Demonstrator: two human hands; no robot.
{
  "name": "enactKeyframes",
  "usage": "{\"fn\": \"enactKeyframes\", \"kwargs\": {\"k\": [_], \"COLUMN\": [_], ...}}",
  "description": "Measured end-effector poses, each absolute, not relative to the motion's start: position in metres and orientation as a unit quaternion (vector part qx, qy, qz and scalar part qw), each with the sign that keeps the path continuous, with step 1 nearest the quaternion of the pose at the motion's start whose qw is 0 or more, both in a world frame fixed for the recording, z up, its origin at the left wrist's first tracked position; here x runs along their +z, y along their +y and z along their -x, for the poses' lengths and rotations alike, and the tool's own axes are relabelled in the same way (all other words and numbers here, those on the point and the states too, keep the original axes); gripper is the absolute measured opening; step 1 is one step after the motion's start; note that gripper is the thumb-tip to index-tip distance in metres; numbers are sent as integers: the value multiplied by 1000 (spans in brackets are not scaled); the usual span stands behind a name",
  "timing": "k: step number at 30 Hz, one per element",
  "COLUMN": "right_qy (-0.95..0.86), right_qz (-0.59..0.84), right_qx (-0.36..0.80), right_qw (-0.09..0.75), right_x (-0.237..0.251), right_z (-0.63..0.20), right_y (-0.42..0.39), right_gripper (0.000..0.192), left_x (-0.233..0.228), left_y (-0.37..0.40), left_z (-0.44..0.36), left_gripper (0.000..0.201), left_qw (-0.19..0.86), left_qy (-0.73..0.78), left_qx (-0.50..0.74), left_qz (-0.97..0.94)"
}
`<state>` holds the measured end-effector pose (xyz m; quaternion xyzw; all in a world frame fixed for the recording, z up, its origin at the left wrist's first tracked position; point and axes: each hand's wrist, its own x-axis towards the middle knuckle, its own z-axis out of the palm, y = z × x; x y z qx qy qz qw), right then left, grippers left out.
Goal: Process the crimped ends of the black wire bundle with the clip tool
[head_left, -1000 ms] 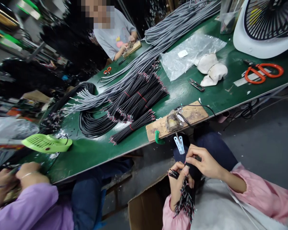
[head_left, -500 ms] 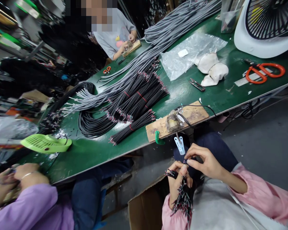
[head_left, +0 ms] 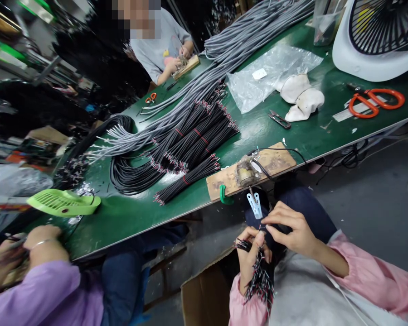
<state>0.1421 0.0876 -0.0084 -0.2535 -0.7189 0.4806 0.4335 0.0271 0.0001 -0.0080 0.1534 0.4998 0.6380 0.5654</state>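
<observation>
In my lap, my left hand (head_left: 250,256) grips a bundle of short black wires (head_left: 259,280) with red and white stripped ends pointing down. My right hand (head_left: 290,228) pinches the tip of one wire at the top of that bundle, fingertips touching my left thumb. Both hands sit just below the table's front edge, under a wooden block (head_left: 255,170) holding a small metal fixture (head_left: 245,172), with a white clip (head_left: 255,204) hanging from it.
The green table (head_left: 129,217) carries black wire bundles (head_left: 193,145), long grey cables (head_left: 224,54), a plastic bag (head_left: 268,74), white gloves (head_left: 301,99), orange scissors (head_left: 374,100), snips (head_left: 278,119) and a white fan (head_left: 377,40). A person in purple (head_left: 30,280) works at left; another sits across. A cardboard box (head_left: 204,294) stands below.
My two hands have shifted slightly up and left with the wire bundle; my right fingers stay pinched at its top. The person at left moved their hands a little.
</observation>
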Motion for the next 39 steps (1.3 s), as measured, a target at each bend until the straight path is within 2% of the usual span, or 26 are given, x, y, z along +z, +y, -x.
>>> {"fn": "enactKeyframes", "kwargs": {"k": [10, 15, 22, 26, 33, 37, 39], "right_qy": [-720, -679, -631, -657, -570, -573, -543], "right_qz": [234, 281, 292, 272, 300, 311, 301], "right_qx": [502, 533, 629, 612, 693, 689, 722], "right_qw": [418, 420, 347, 347, 325, 317, 305], "right_x": [-4, -5, -17, -13, -9, -5, -3], "right_z": [-140, -136, -139, -140, -131, -113, -104], "right_y": [88, 84, 84, 86, 111, 128, 131], "right_gripper": [14, 14, 16, 9, 27, 39, 43], "left_x": [-8, -8, -8, -6, -2, 3, 6], "left_y": [-1, 0, 1, 3, -1, 1, 4], "left_z": [-26, -26, -23, -21, -7, -1, 0], "left_gripper": [27, 24, 22, 26, 13, 8, 5], "left_qw": [577, 575, 567, 574, 502, 453, 444], "left_qy": [520, 518, 511, 513, 576, 588, 585], "left_qx": [609, 613, 630, 620, 577, 588, 595], "left_qz": [-163, -162, -140, -153, -288, -320, -328]}}
